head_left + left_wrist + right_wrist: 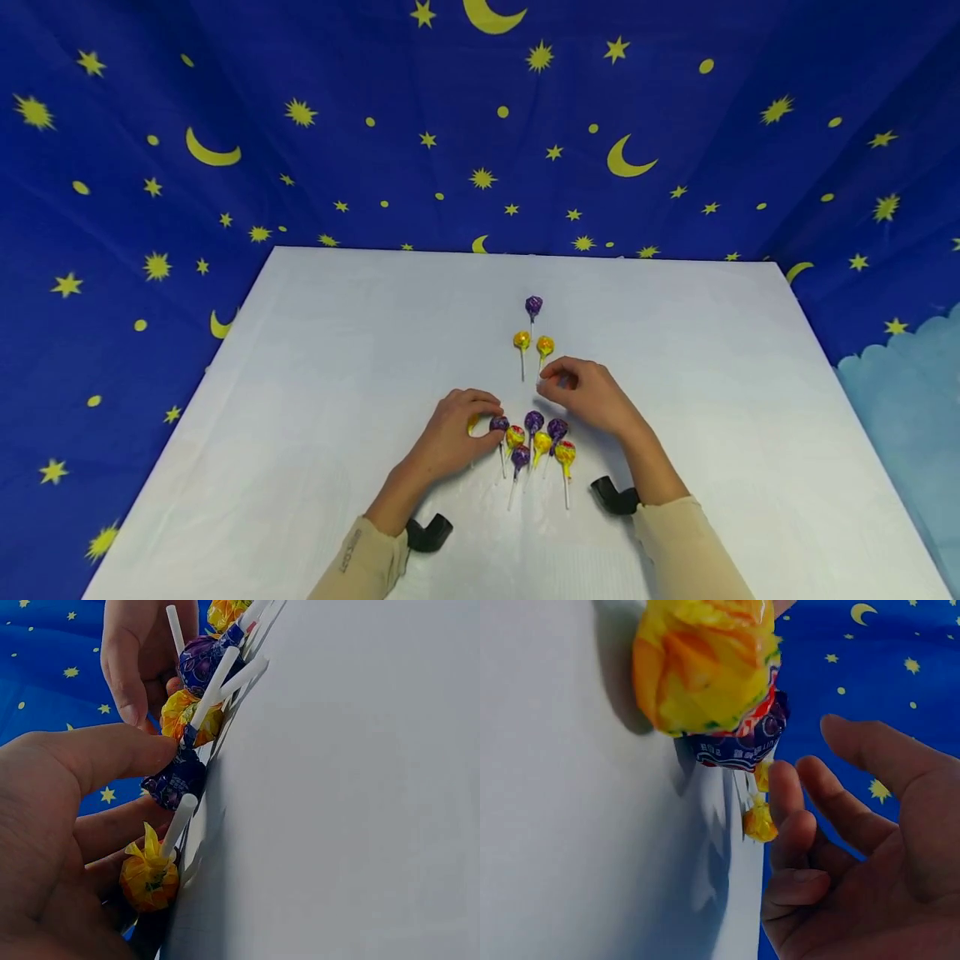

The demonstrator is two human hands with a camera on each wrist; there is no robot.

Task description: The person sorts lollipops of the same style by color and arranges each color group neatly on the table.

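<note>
Beige sleeves (693, 548), dark lettering (350, 551) on the left, end beside 2 curved black pieces (615, 497).

Wrappers of purple lollipops (533, 305): thin film, plastic by look, glossy and crinkled, with small bright highlights. Wrappers of yellow lollipops (150, 883): similar thin film, shiny, pleated where it gathers at stick. White sticks (215, 688): smooth, rather matt; plastic or paper, cannot tell which. Bench (375, 317): white covering, smooth, mostly matt, weak sheen toward front. Blue backdrop (247, 83): looks like printed cloth, matt, softly folded. Beige sleeves (363, 562): matt cloth, wrinkled. Black curved pieces (429, 533): smooth, plastic-looking, low gloss.
</note>
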